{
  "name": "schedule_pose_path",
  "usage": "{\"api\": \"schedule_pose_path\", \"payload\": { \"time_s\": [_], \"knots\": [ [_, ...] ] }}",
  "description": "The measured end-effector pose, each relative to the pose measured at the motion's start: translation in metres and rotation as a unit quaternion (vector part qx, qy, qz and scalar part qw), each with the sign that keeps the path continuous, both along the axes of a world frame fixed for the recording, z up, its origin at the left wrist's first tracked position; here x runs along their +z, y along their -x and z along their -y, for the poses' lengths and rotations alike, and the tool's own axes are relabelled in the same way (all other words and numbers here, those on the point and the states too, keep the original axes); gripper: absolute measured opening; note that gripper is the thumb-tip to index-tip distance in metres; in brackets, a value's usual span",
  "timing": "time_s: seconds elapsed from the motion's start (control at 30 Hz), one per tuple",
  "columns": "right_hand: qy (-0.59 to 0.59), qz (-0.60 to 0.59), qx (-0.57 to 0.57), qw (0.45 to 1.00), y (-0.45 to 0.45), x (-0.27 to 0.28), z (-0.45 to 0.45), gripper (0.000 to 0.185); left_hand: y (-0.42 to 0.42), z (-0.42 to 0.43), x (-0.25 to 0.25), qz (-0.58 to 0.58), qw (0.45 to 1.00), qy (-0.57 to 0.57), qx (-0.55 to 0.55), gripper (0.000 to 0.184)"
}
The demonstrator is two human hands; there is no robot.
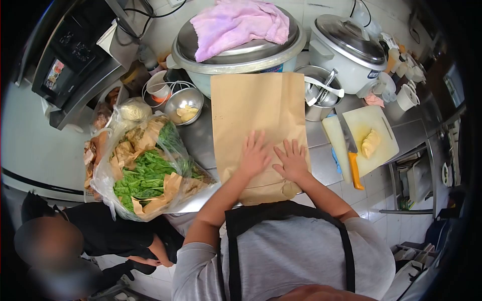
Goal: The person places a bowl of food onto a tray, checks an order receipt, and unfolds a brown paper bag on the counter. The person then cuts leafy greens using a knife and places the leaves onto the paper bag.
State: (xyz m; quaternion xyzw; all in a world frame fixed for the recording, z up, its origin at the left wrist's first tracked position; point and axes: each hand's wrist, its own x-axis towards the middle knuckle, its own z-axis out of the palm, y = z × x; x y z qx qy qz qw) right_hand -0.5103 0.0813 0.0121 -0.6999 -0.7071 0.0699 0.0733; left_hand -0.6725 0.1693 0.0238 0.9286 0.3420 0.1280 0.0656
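Note:
A large brown paper bag [259, 105] lies flat in front of me, its near end at the counter's front edge. My left hand [255, 154] rests on the bag with its fingers stretched out, slightly blurred. Beside it, my right hand [292, 161] presses flat on the same paper, fingers spread. Neither hand holds anything. To the left, a clear plastic bag [173, 150] contains leafy greens [148, 173] and crumpled brown paper.
A knife [354, 163] with an orange handle lies by a cutting board [384, 131] bearing a yellow piece of food [371, 144]. Behind stand a lidded pot [183, 65] under a pink cloth [241, 25], a rice cooker [346, 45] and metal bowls [173, 103]. Another person [115, 226] is at left.

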Motion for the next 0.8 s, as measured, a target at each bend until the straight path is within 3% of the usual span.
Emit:
{"api": "schedule_pose_path", "payload": {
  "time_s": [0.07,0.17,0.27,0.37,0.47,0.57,0.67,0.8],
  "knots": [
    [0.001,-0.002,0.002,1.000,-0.001,-0.002,0.000,0.063,-0.007,-0.026,-0.014,-0.019,0.997,-0.044,0.055,0.055],
    [0.008,-0.013,-0.012,1.000,-0.004,-0.002,-0.002,0.064,-0.011,-0.043,-0.027,-0.008,0.994,0.067,0.081,0.059],
    [-0.004,-0.021,-0.013,1.000,-0.013,-0.006,-0.004,0.063,-0.018,-0.042,-0.028,-0.019,0.995,0.053,0.084,0.059],
    [0.097,-0.046,-0.035,0.994,-0.016,0.018,-0.020,0.062,-0.023,-0.037,-0.020,-0.042,0.994,0.038,0.088,0.060],
    [-0.073,-0.111,0.023,0.991,-0.016,0.023,-0.054,0.061,-0.028,-0.033,-0.013,-0.103,0.990,0.027,0.092,0.062],
    [-0.130,-0.044,0.088,0.987,-0.031,-0.004,-0.093,0.062,-0.028,-0.034,-0.017,-0.068,0.993,0.014,0.095,0.063],
    [-0.007,-0.029,0.031,0.999,-0.044,-0.015,-0.101,0.064,-0.023,-0.042,-0.015,-0.024,0.982,0.045,0.180,0.065],
    [0.014,-0.044,0.013,0.999,-0.044,-0.012,-0.099,0.066,-0.019,-0.062,-0.020,0.013,0.942,0.063,0.328,0.066]
  ]
}}
